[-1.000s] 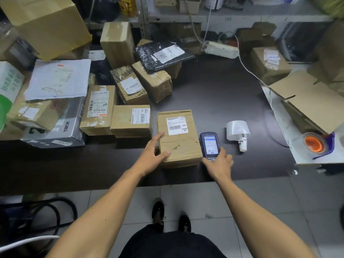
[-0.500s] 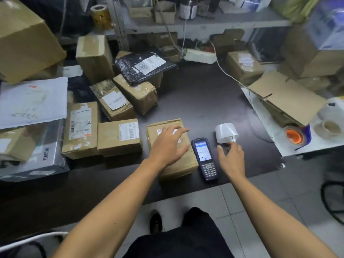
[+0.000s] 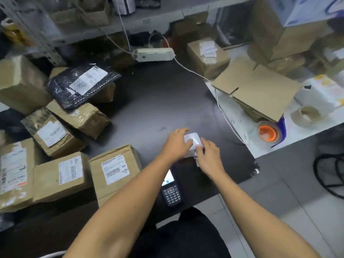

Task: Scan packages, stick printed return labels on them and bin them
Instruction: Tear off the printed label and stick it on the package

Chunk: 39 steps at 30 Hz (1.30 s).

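Both hands, left [image 3: 176,144] newly off the package [image 3: 115,172], right [image 3: 209,155], now pinching the label roll [image 3: 193,139].

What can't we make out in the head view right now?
- Label: print unreadable; both hands, left and right, cover most of it.
- Scanner: upper screen hidden by the left forearm.
- Box barcode text: too small and blurred.
- Shelf items: motion-blurred, cut by the top edge.
- No bin in view.

Dim indoor light, soft glare on the dark matte bench [image 3: 167,101], motion blur throughout, wide-angle bending at edges
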Tool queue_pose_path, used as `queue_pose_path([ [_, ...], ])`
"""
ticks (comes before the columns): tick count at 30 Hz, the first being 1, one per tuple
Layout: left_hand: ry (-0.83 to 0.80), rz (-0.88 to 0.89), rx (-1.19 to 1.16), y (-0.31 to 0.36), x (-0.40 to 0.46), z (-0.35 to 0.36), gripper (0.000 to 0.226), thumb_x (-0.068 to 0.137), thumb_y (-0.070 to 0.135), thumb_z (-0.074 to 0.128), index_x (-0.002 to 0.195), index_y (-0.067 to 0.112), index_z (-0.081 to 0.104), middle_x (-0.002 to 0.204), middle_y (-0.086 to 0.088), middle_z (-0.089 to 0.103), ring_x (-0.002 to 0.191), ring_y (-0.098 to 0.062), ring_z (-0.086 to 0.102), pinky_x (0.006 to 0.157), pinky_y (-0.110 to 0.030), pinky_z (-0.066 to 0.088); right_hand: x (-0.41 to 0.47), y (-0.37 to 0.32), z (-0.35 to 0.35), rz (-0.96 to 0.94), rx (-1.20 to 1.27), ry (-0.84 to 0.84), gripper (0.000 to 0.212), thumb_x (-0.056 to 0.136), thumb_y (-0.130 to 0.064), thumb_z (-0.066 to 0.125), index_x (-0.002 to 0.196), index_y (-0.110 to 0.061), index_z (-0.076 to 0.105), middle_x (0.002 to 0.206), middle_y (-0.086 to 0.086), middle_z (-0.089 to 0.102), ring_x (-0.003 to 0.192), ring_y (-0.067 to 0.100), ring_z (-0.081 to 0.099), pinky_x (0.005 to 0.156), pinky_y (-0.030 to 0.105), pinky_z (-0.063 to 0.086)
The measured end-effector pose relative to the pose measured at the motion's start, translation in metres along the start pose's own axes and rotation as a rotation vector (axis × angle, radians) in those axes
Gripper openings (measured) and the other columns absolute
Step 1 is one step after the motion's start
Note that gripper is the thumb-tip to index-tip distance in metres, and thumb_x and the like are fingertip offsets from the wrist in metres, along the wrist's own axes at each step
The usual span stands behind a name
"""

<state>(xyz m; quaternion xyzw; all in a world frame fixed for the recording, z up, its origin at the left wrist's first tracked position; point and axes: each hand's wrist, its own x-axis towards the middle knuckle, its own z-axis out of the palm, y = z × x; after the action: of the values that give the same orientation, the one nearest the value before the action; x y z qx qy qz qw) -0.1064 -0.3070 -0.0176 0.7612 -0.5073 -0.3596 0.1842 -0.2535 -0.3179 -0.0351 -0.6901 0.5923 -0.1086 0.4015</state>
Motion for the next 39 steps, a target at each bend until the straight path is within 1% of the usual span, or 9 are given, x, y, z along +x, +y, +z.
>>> queue_pose_path([
  [6, -0.033, -0.173, -0.036, -0.015, 0.013, -0.002, 0.047, 0.092, 0.037, 0.064, 0.136, 0.022, 0.054, 0.113, -0.006, 0.064, 0.105, -0.022, 0.059, 0.084, -0.026, 0.043, -0.005, 0.015, 0.008, -0.273, -0.085, -0.147, 0.039, 0.101, -0.026, 0.046, 0.138, -0.016, 0.053, 0.152, 0.001, 0.034, 0.141, 0.019, 0.02, 0.113, 0.031, 0.025],
  [10, -0.098, -0.161, -0.105, -0.022, 0.013, -0.009, 0.045, 0.09, 0.011, 0.066, 0.133, 0.017, 0.057, 0.096, -0.01, 0.064, 0.083, -0.017, 0.056, 0.06, -0.009, 0.039, 0.001, 0.021, 0.008, -0.27, 0.011, -0.058, 0.021, 0.098, -0.017, 0.052, 0.114, -0.01, 0.063, 0.134, 0.002, 0.053, 0.128, 0.021, 0.038, 0.103, 0.02, 0.029],
  [18, -0.172, -0.141, -0.378, -0.018, 0.007, -0.005, 0.067, 0.087, -0.014, 0.05, 0.143, 0.023, 0.047, 0.089, 0.004, 0.071, 0.066, 0.001, 0.059, 0.067, -0.014, 0.047, 0.027, 0.011, 0.0, -0.192, -0.049, -0.063, 0.04, 0.088, -0.041, 0.07, 0.116, -0.013, 0.062, 0.113, 0.0, 0.059, 0.112, 0.019, 0.044, 0.092, 0.031, 0.041],
  [21, -0.16, -0.117, -0.367, -0.017, 0.004, -0.004, 0.071, 0.088, -0.014, 0.049, 0.147, 0.026, 0.043, 0.091, -0.008, 0.064, 0.061, 0.008, 0.053, 0.061, -0.008, 0.04, 0.035, 0.012, -0.005, -0.193, -0.049, -0.085, 0.036, 0.086, -0.04, 0.072, 0.111, -0.015, 0.066, 0.11, 0.0, 0.06, 0.111, 0.018, 0.045, 0.089, 0.028, 0.041],
  [25, -0.114, -0.063, -0.332, -0.013, 0.003, -0.003, 0.071, 0.09, -0.011, 0.052, 0.149, 0.026, 0.041, 0.095, -0.008, 0.067, 0.07, 0.006, 0.054, 0.072, -0.005, 0.041, 0.04, 0.01, -0.013, -0.239, -0.051, -0.149, 0.028, 0.089, -0.039, 0.069, 0.108, -0.018, 0.071, 0.102, -0.007, 0.06, 0.1, 0.011, 0.046, 0.079, 0.02, 0.032],
  [29, -0.103, -0.068, -0.333, -0.011, 0.001, -0.005, 0.076, 0.087, -0.017, 0.046, 0.149, 0.026, 0.04, 0.102, -0.008, 0.07, 0.079, 0.0, 0.057, 0.069, -0.009, 0.044, 0.047, 0.011, -0.023, -0.121, 0.106, -0.18, 0.014, 0.091, -0.028, 0.068, 0.098, -0.018, 0.074, 0.098, -0.003, 0.066, 0.094, 0.012, 0.06, 0.079, 0.019, 0.039],
  [31, -0.115, -0.088, -0.347, -0.009, -0.001, -0.007, 0.077, 0.087, -0.018, 0.043, 0.15, 0.025, 0.039, 0.094, 0.002, 0.065, 0.073, 0.008, 0.058, 0.065, -0.009, 0.044, 0.05, 0.013, -0.028, -0.062, 0.129, -0.129, 0.012, 0.093, -0.024, 0.063, 0.091, -0.017, 0.073, 0.094, -0.002, 0.068, 0.09, 0.014, 0.061, 0.075, 0.02, 0.038],
  [35, -0.1, -0.114, -0.381, -0.008, 0.002, -0.004, 0.076, 0.087, -0.016, 0.044, 0.15, 0.026, 0.039, 0.098, 0.0, 0.064, 0.083, -0.008, 0.058, 0.071, -0.015, 0.047, 0.057, 0.011, -0.039, 0.049, 0.179, -0.031, 0.018, 0.092, -0.02, 0.057, 0.083, -0.01, 0.069, 0.081, -0.001, 0.067, 0.079, 0.016, 0.058, 0.064, 0.026, 0.039],
  [39, -0.082, -0.181, -0.388, -0.01, 0.0, -0.004, 0.074, 0.088, -0.011, 0.05, 0.151, 0.026, 0.038, 0.098, 0.004, 0.058, 0.08, -0.013, 0.055, 0.074, -0.019, 0.049, 0.059, 0.01, -0.059, 0.182, 0.346, 0.242, 0.016, 0.094, -0.019, 0.052, 0.084, -0.012, 0.063, 0.076, -0.009, 0.058, 0.081, 0.018, 0.054, 0.06, 0.018, 0.038],
])
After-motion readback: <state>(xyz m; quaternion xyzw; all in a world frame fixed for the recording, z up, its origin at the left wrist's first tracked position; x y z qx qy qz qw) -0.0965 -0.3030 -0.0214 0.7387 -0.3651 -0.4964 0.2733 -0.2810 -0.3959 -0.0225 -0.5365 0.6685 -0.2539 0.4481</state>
